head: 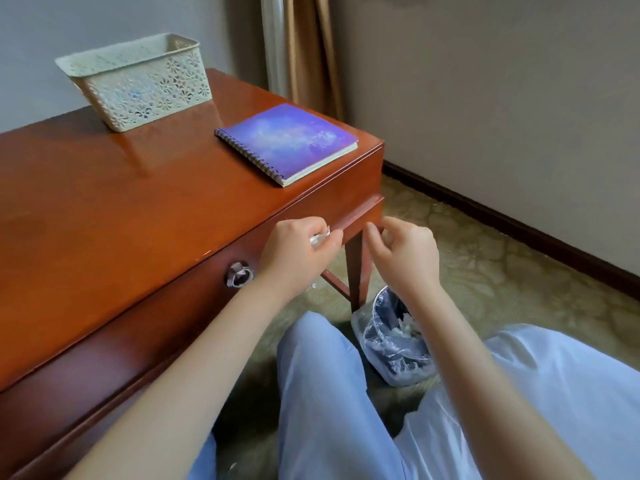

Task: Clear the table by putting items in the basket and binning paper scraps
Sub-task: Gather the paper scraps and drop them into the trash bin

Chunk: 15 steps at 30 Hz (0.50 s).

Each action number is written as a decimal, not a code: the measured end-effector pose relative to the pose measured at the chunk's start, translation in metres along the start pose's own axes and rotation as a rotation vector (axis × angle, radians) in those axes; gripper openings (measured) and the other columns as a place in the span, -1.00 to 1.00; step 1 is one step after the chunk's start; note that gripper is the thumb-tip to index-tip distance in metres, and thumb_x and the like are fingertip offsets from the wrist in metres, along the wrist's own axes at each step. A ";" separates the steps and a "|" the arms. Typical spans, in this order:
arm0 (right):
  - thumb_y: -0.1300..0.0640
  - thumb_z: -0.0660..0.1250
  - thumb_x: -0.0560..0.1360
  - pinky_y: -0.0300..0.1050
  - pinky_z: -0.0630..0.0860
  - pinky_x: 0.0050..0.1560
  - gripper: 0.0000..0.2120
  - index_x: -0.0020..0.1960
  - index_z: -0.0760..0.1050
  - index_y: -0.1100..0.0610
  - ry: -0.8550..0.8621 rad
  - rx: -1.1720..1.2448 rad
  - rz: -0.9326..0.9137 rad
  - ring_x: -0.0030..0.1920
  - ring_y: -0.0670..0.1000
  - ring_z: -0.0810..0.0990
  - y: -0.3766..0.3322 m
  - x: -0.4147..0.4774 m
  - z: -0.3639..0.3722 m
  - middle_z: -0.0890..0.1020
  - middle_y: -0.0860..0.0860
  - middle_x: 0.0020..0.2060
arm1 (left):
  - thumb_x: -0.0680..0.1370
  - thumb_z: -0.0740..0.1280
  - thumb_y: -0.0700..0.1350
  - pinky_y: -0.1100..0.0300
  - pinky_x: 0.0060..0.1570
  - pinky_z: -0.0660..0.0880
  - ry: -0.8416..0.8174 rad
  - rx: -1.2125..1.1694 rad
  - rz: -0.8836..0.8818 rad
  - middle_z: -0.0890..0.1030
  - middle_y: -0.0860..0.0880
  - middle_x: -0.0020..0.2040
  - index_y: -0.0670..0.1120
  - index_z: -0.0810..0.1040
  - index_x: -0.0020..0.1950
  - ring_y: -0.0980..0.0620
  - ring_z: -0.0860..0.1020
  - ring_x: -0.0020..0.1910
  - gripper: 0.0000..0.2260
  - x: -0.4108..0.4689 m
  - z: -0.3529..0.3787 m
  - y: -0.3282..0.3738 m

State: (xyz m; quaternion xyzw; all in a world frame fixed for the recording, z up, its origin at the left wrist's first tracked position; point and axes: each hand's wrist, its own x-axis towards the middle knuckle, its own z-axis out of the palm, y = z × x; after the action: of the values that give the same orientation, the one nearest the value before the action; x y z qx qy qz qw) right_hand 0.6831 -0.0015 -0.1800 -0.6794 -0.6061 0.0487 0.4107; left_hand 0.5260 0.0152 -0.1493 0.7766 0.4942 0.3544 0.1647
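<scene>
My left hand (294, 249) grips white paper scraps (319, 237) just off the table's front right corner. My right hand (401, 251) hovers beside it with fingers curled, and nothing shows in them. Below my right forearm a bin (394, 348) lined with a clear bag stands on the floor, with scraps inside. On the brown wooden table (121, 202), a purple spiral notebook (287, 142) lies near the right end. A pale lattice basket (138, 81) stands at the back; something bluish shows through its wall.
A metal ring pull (239, 274) hangs on the table's drawer front. My knees in light blue trousers (332, 393) sit close to the table and bin. A tiny white scrap (313, 285) lies on the patterned carpet under the table. Wall and curtain stand behind.
</scene>
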 end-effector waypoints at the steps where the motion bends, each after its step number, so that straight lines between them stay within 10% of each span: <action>1: 0.04 0.25 0.52 -0.19 0.21 -0.47 -0.56 -0.47 0.20 0.11 -0.013 -0.024 0.027 -0.47 0.08 0.35 0.014 0.000 0.002 0.34 -0.01 -0.58 | 0.49 0.33 -0.07 0.21 -0.45 0.16 -0.043 -0.004 -0.025 0.20 -0.01 -0.53 -0.02 0.19 -0.51 -0.04 0.16 -0.41 -0.56 0.004 0.014 -0.001; 15: 0.00 0.13 0.56 -0.13 0.38 -0.33 -0.67 -0.29 0.38 0.17 -0.374 -0.415 0.324 -0.30 0.17 0.51 0.194 0.006 0.076 0.49 0.09 -0.37 | 0.56 0.22 0.04 0.17 -0.31 0.29 -0.464 0.319 -0.062 0.50 -0.09 -0.29 -0.15 0.54 -0.13 -0.15 0.51 -0.20 -0.72 0.042 0.176 -0.057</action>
State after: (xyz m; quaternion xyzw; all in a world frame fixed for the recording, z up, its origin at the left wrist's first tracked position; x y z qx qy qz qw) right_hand 0.7937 0.0555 -0.3478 -0.8155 -0.5522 0.1125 0.1319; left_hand 0.6249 0.0953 -0.2899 0.8376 0.5163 0.0796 0.1599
